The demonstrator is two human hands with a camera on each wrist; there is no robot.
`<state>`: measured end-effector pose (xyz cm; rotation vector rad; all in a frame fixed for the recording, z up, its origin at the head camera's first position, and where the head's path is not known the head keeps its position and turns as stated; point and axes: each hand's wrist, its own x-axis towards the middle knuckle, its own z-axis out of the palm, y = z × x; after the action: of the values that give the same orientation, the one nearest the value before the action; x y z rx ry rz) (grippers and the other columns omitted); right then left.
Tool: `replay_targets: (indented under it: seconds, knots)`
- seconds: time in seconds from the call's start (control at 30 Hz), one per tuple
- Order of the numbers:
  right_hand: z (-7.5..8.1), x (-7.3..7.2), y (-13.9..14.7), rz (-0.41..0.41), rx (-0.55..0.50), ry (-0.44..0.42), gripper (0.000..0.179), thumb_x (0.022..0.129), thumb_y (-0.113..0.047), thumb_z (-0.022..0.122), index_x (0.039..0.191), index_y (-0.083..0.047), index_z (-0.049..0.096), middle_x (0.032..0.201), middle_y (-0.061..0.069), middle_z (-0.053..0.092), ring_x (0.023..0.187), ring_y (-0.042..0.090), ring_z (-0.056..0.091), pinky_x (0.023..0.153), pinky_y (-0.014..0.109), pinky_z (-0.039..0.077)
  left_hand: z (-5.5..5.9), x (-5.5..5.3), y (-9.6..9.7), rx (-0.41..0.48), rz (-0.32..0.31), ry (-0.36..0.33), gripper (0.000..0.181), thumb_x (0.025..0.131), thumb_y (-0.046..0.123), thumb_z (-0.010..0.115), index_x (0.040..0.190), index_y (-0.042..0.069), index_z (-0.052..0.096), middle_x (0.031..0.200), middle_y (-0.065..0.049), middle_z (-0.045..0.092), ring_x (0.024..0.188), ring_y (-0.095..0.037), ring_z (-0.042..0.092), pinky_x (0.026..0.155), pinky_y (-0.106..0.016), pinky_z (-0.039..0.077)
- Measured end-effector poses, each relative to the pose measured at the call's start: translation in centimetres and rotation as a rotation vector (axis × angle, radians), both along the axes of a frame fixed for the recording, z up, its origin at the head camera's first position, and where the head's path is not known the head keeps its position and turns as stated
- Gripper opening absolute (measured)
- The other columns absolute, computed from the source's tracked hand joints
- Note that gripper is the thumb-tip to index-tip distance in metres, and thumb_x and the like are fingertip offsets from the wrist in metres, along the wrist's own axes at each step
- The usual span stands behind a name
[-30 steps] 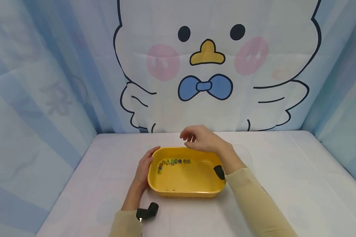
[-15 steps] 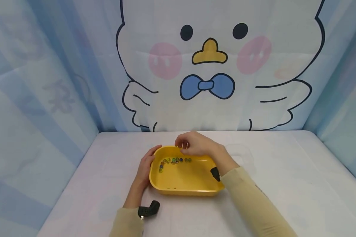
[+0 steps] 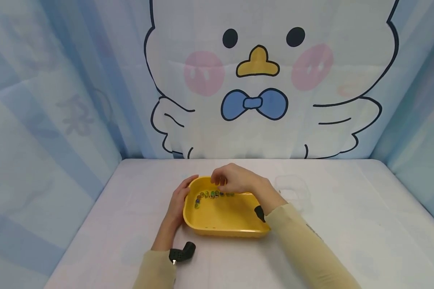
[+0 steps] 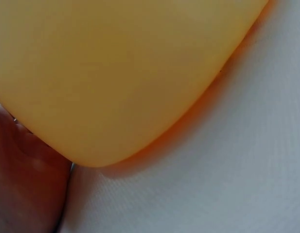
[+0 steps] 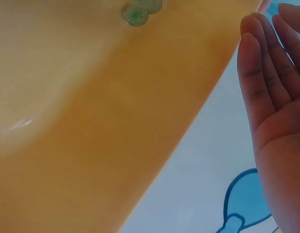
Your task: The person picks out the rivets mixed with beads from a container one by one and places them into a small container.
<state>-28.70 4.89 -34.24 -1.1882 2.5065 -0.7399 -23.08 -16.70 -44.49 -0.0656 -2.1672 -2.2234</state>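
Yellow plastic tray (image 3: 220, 218) on white table (image 3: 361, 208), just short of far edge. Small glass marbles (image 3: 212, 194) inside, lined along tray's far edge and round far-left corner. My hands apart — left hand (image 3: 175, 204) laid along tray's left edge, fingers reaching far-left corner; right hand (image 3: 235, 179) over far edge, fingers loosely bent, thumb separate.

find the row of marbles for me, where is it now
In the head view, the row of marbles lies inside the yellow tray, bending from its left end along the far side. Its right end is nearest the right hand.
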Motion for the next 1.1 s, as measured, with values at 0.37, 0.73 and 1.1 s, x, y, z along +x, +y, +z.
replay_targets:
  seconds: [0.37, 0.73, 1.1]
  knots:
    - [-0.6, -0.1, -0.4, 0.028, 0.045, 0.021, 0.019, 0.09, -0.005, 0.07, 0.109, -0.005, 0.07, 0.091, -0.003, 0.065, 0.085, 0.015, 0.058, 0.079, 0.026, 0.052, 0.3, -0.2, 0.1, -0.003, -0.005, 0.007, 0.051, 0.101, 0.012, 0.031, 0.148, 0.01, 0.05, 0.154, -0.007, 0.044, 0.141, -0.024, 0.038, 0.119, -0.043, 0.024]
    - [-1.2, 0.0, -0.5, 0.035, 0.068, 0.009, 0.018, 0.09, -0.005, 0.07, 0.108, -0.005, 0.07, 0.09, -0.005, 0.064, 0.085, 0.015, 0.058, 0.079, 0.026, 0.052, 0.4, 0.1, 0.1, 0.009, -0.007, 0.012, 0.051, 0.1, 0.011, 0.031, 0.148, 0.01, 0.049, 0.154, -0.008, 0.043, 0.141, -0.025, 0.038, 0.119, -0.043, 0.025]
    - [-2.0, 0.0, -0.7, 0.042, 0.114, -0.007, 0.02, 0.09, -0.003, 0.07, 0.109, -0.006, 0.069, 0.097, 0.002, 0.067, 0.087, 0.015, 0.058, 0.081, 0.029, 0.052, 0.4, 0.2, 0.1, 0.007, -0.002, 0.006, 0.051, 0.1, 0.011, 0.03, 0.148, 0.009, 0.049, 0.154, -0.009, 0.043, 0.143, -0.024, 0.036, 0.12, -0.043, 0.023]
